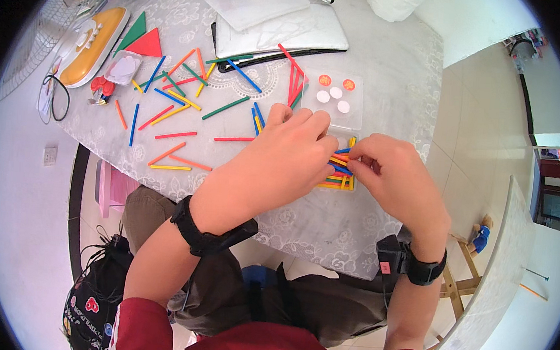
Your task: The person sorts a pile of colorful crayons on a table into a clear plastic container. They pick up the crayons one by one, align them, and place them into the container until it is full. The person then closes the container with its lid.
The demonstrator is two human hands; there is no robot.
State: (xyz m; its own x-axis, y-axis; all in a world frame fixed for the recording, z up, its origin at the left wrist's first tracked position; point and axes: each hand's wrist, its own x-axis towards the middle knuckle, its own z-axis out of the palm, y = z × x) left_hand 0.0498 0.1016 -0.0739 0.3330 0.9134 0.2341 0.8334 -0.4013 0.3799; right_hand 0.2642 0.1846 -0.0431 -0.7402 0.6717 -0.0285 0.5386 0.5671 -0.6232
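Note:
My left hand point(293, 152) is over the left side of a clear plastic box point(355, 179) that holds many coloured counting sticks point(335, 182). What its curled fingers hold is hidden. My right hand point(391, 170) is at the box's right side, thumb and fingertips pinched at the ends of sticks inside. Above the box its clear lid point(353, 119) bears white round discs point(343, 106) and orange-red printed discs point(324, 80). Loose red, blue, green, yellow and orange sticks point(225, 108) lie scattered left of my hands. Several red sticks point(295, 79) stand close together beside the lid.
White boards or folders point(279, 30) lie at the back. A yellow-and-white device point(93, 45), green and red triangles point(146, 44), a small clear box point(123, 67) and a red-handled item point(102, 87) are at left. The lace-patterned tablecloth point(305, 229) ends near my lap.

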